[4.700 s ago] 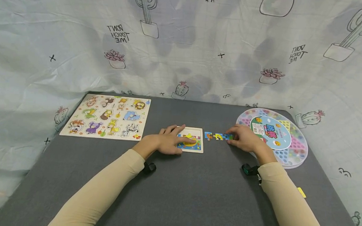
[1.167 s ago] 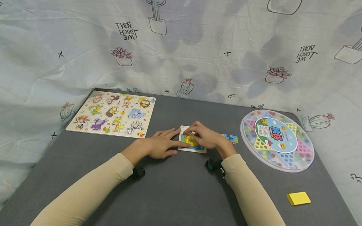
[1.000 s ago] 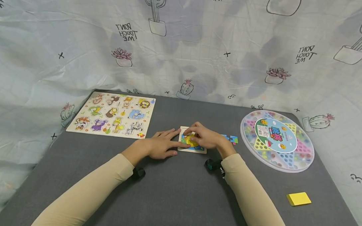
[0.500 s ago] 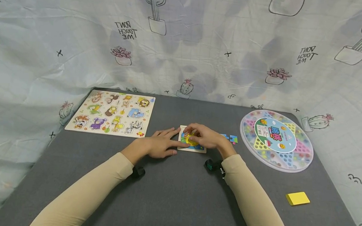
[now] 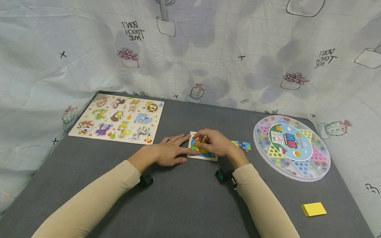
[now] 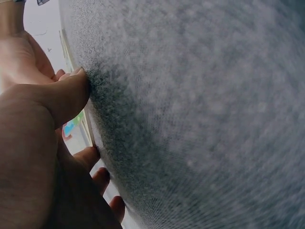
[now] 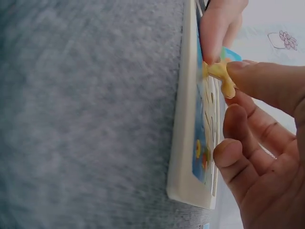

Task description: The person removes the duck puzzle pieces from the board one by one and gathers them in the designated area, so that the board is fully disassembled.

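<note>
A small jigsaw puzzle in a pale wooden tray (image 5: 205, 159) lies mid-table, its picture blue, green and yellow. My left hand (image 5: 164, 153) rests at the tray's left side, fingers spread and the index finger reaching onto the picture. Over the tray, my right hand (image 5: 216, 143) pinches a jigsaw piece (image 7: 228, 87) between thumb and fingers. That piece is yellow with some blue-green, and it stands tilted up from the tray in the right wrist view. Loose jigsaw pieces (image 5: 246, 146) lie right of the tray, partly hidden behind my right wrist.
An animal puzzle board (image 5: 115, 119) lies at the back left of the grey table (image 5: 181, 209). To the right is a round game board (image 5: 321, 151) with a printed disc. A yellow block (image 5: 313, 209) sits nearer on the right. A patterned cloth (image 5: 212, 46) hangs behind.
Since the earliest frame, my right hand has moved left from the loose pieces to the tray. Lately its fingers have lifted slightly, tilting the piece. My left hand stays at the tray.
</note>
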Demonstrator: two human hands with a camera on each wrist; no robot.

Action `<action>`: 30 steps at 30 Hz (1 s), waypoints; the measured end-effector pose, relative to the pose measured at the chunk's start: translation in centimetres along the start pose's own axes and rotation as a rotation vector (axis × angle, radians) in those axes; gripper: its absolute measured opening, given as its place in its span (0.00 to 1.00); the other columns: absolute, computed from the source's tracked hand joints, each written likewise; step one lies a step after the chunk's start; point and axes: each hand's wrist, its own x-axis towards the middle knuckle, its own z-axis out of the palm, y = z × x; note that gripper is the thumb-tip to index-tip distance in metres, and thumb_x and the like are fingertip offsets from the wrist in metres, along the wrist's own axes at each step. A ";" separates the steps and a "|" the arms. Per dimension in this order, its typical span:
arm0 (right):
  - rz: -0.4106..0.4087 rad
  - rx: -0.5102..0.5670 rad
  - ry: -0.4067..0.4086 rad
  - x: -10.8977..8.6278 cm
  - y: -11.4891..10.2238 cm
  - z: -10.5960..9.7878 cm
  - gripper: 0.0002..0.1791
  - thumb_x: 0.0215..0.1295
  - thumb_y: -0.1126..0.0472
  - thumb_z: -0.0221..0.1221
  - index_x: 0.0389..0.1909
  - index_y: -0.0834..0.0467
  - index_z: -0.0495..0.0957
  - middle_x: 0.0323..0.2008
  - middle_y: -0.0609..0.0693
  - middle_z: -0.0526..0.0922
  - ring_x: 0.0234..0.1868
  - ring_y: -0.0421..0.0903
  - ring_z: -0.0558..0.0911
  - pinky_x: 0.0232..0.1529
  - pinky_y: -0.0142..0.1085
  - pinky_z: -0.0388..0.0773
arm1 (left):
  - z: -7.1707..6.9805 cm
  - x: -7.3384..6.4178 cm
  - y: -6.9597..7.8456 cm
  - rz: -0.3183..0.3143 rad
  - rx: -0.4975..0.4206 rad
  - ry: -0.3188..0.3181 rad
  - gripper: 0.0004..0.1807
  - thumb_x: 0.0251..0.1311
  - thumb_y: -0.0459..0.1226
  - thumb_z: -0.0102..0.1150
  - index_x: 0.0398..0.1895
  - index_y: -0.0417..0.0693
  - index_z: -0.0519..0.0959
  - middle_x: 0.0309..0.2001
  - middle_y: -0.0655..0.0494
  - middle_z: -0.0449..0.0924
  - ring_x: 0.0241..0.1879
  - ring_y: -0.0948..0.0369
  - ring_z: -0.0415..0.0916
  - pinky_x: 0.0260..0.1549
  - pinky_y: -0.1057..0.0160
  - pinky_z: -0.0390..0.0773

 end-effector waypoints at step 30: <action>-0.059 0.152 0.119 -3.6 0.3 -2.9 0.17 0.76 0.65 0.58 0.61 0.64 0.80 0.49 0.55 0.80 0.45 0.51 0.84 0.46 0.43 0.85 | 0.2 0.3 0.1 -0.006 0.007 0.012 0.28 0.79 0.56 0.42 0.77 0.91 0.54 0.85 0.56 0.28 0.83 0.48 0.32 0.74 0.34 0.48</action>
